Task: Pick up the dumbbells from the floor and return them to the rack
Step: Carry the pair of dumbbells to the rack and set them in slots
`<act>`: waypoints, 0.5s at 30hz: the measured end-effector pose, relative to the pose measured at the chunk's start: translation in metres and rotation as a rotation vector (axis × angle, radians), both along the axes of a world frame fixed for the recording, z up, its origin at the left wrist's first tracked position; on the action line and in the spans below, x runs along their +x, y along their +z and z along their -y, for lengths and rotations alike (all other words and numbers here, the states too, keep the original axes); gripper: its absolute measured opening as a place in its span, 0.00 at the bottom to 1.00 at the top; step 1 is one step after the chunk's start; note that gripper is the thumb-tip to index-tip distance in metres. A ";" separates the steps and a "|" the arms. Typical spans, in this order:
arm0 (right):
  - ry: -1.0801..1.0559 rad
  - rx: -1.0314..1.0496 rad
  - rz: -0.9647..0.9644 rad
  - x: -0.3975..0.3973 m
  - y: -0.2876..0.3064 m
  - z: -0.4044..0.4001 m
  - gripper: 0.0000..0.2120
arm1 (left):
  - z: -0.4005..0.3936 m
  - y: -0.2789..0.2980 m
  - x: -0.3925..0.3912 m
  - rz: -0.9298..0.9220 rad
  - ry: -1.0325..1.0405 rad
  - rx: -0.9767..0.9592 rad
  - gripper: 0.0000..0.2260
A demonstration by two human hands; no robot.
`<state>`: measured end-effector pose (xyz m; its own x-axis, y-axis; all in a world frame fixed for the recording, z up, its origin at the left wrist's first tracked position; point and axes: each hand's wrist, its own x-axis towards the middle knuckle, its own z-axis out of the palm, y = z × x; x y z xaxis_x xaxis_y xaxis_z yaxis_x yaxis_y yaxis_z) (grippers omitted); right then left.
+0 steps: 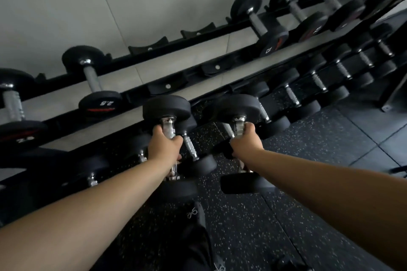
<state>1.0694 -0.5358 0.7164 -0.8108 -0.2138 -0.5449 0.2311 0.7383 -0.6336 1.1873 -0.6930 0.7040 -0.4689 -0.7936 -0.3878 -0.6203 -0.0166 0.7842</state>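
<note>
Holding 2 dumbbells, one per hand, both off the floor in front of the rack.

- Left hand: fingers wrapped tight round chrome handle of left dumbbell. Held roughly upright; upper head just below the rack's front top rail, lower head near the forearm.
- Right hand: fingers closed round handle of right dumbbell. Same upright pose; lower head hangs over the floor, not touching it.
- The 2 held dumbbells sit side by side, apart, upper heads at about the same height.
- Rack, top tier: black, 2 rails, runs lower left to upper right along a pale wall. Empty saddles mid-tier, several pairs, directly beyond the held dumbbells.
- Top tier, left: racked dumbbell marked 2.5; another at far left edge, partly cut off, label blurred.
- Top tier, right: row of bigger dumbbells, grey grips, black heads w/ red marks; numbers mostly unreadable.
- Lower tier: row of dumbbells w/ chrome handles, behind and to the right of the hands; dark, detail hard to make out.
- Floor: black rubber w/ white flecks; plainer grey tiles at right.
- Bottom centre: dark clothing w/ drawstring, the person's own.
</note>
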 end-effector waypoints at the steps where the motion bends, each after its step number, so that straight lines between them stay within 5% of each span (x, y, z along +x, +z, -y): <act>1: -0.014 -0.006 0.008 -0.011 0.000 0.007 0.28 | 0.006 0.001 -0.012 0.004 -0.008 -0.004 0.17; 9: -0.047 -0.078 -0.025 -0.088 0.009 0.072 0.20 | 0.068 -0.004 -0.090 -0.010 0.007 -0.007 0.14; 15: 0.041 -0.082 0.000 -0.135 0.014 0.127 0.24 | 0.111 -0.005 -0.128 -0.056 0.048 0.010 0.11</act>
